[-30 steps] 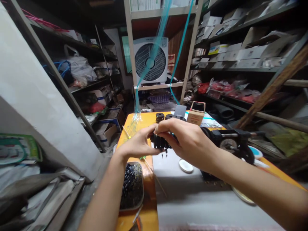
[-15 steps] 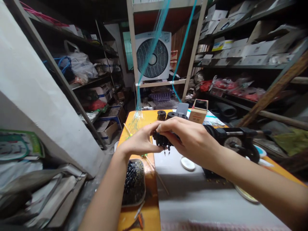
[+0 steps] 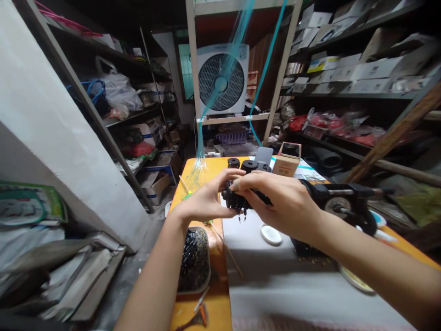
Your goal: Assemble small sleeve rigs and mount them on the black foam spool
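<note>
A black machine (image 3: pixel 339 188) with a long shaft and round knobs stands on the table. My left hand (image 3: pixel 203 200) curves around its near-left end (image 3: pixel 234 201), thumb below and fingers above. On the other side, my right hand (image 3: pixel 282 197) has thumb and index finger pinched together against that same end; whatever they hold is too small or hidden to name. Two short dark pieces with thin tips (image 3: pixel 242 216) hang beneath the fingers. Below my left wrist is a clear plastic tray (image 3: pixel 208 276) filled with small black and brassy pieces.
A white round lid (image 3: pixel 271 234) lies under the right hand, and a shallow dish (image 3: pixel 358 282) sits beyond the right forearm. A thin stick (image 3: pixel 229 253) crosses the table. Behind the machine stands a cardboard box (image 3: pixel 285 166). Teal strands (image 3: pixel 200 142) hang before a fan (image 3: pixel 222 82).
The view has shifted slightly, so everything sits a little further right. My right fingertips have shifted slightly at the machine's end; my left hand keeps its place around it.
</note>
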Demonstrator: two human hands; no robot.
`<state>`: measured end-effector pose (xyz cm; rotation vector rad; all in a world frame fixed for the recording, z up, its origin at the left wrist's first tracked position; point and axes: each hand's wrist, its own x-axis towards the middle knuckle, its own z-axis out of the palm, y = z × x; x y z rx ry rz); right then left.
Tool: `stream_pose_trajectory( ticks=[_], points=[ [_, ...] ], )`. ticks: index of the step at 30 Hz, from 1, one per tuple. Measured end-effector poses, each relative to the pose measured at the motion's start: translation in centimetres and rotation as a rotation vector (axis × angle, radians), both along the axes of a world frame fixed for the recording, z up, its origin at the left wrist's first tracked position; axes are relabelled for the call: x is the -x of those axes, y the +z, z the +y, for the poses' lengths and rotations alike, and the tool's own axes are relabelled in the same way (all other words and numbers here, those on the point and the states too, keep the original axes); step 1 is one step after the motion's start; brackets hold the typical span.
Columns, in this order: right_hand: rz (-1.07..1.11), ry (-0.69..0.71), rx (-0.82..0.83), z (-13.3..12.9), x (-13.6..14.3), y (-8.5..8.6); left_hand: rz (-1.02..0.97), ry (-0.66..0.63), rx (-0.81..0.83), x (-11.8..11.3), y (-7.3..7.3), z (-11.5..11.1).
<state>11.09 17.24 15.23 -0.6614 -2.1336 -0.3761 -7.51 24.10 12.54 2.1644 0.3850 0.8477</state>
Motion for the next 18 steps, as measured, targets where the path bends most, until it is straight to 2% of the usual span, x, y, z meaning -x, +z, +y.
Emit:
stream_pose_trajectory(
  ticks=[4,11,14,18],
  points=[
    [0.105,-0.037,0.045,0.0,0.0,0.0,-0.058,0.066,0.046,0.4,-0.7,-0.5],
    [0.257,0.044,0.252,0.3,0.0,-0.1,-0.192,0.121,0.089,0.5,-2.4,-1.3],
    [0.242,0.04,0.223,0.2,0.1,0.0,-0.229,0.122,0.104,0.4,-2.9,-1.3],
    [0.177,-0.007,0.085,-0.1,0.4,0.1,-0.264,0.123,0.127,0.3,-3.3,-1.4]
  ],
)
